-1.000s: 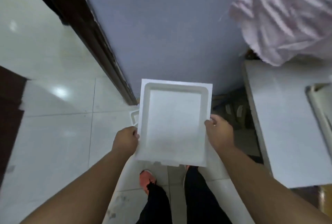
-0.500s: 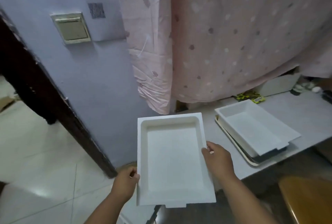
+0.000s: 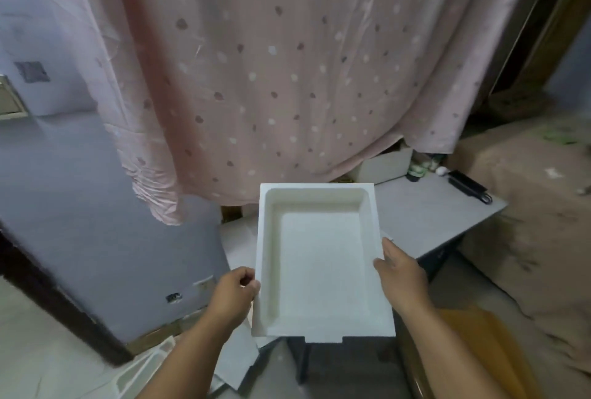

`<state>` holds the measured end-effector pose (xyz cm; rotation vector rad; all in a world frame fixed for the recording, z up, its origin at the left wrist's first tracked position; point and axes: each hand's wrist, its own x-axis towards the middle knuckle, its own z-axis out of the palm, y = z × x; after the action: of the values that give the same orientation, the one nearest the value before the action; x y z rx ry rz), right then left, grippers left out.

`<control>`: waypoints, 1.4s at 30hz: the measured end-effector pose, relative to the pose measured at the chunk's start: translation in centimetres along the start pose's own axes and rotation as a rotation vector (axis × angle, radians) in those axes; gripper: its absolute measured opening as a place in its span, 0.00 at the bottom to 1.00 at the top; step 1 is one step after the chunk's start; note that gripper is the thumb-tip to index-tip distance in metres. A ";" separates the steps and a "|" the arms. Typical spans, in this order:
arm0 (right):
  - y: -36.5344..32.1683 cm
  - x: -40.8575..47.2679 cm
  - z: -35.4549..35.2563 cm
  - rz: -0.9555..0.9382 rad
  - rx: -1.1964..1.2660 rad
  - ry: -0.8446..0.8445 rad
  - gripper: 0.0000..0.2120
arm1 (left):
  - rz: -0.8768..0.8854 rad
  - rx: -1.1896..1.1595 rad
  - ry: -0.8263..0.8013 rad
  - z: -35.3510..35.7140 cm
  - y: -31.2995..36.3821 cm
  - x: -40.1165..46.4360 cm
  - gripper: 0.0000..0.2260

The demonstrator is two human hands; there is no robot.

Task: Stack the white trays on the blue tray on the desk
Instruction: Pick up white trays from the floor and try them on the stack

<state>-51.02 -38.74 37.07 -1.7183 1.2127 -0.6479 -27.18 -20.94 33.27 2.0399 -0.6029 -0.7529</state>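
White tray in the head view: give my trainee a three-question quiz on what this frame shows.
1. True or false: both hands hold the white tray.
2. Which long edge does the right hand grip? A) right B) left C) far
3. Fill in: the cloth hanging behind the desk is a pink ____.

Key
1. True: the left hand grips the left edge and the right hand the opposite one.
2. A
3. curtain, with a dotted pattern.
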 end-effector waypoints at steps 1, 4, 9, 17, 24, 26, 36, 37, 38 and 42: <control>0.4 0.2 -0.8 0.021 0.042 0.010 0.15 | 0.010 0.005 -0.003 0.6 0.8 -0.1 0.08; 1.5 1.7 -3.7 0.073 0.153 0.084 0.15 | 0.028 0.009 -0.017 3.0 3.4 0.4 0.09; 4.0 5.6 -6.2 0.299 0.293 0.210 0.19 | 0.005 0.040 -0.068 7.0 5.8 2.2 0.07; 2.8 14.7 -6.5 0.274 0.116 0.212 0.14 | -0.055 0.055 -0.159 10.0 7.7 8.9 0.11; 0.5 23.1 -4.9 0.097 -0.160 0.087 0.15 | -0.113 0.050 -0.091 11.7 9.3 13.0 0.14; 0.6 24.9 -4.3 0.083 -0.200 0.052 0.16 | -0.131 0.061 -0.085 12.1 9.6 13.7 0.14; 4.5 33.7 -0.2 0.064 -0.280 -0.233 0.16 | -0.365 0.152 0.057 15.3 9.1 17.3 0.06; 4.8 34.4 0.0 0.062 -0.288 -0.259 0.16 | -0.382 0.163 0.069 15.8 9.1 17.6 0.07; 5.0 34.8 0.1 0.059 -0.286 -0.278 0.16 | -0.389 0.173 0.080 16.1 9.1 17.8 0.07; 5.4 36.0 0.5 0.043 -0.255 -0.330 0.15 | -0.432 0.185 0.109 17.2 8.5 18.0 0.09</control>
<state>-39.33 -72.29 29.13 -1.9123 1.1278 -0.1763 -27.72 -46.62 27.57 2.4029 -0.1712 -0.8497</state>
